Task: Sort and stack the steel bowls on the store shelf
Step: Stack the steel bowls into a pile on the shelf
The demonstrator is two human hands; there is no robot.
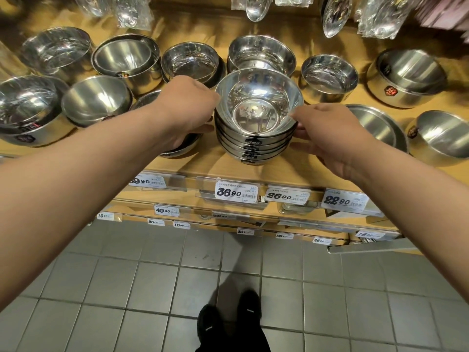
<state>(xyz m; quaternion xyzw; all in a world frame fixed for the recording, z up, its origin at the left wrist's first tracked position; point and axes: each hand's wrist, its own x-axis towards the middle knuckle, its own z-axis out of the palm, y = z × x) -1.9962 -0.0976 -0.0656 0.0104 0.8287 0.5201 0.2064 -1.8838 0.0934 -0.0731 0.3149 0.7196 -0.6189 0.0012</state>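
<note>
A stack of several nested steel bowls point(257, 123) stands near the front edge of the wooden shelf point(299, 171), black labels facing me. My left hand point(189, 107) grips the stack's left side, fingers curled round the rims. On the right side, my right hand point(330, 133) holds the stack with thumb and fingers against the bowls. Under my left wrist lies another steel bowl point(181, 147), mostly hidden.
Other steel bowls crowd the shelf: two stacks at far left point(28, 107) point(96, 100), a back row point(127, 59) point(262, 54) point(330, 76), larger bowls at right point(406, 77) point(441, 135). Bagged ladles point(256, 7) hang above. Price tags point(237, 193) line the shelf edge; tiled floor below.
</note>
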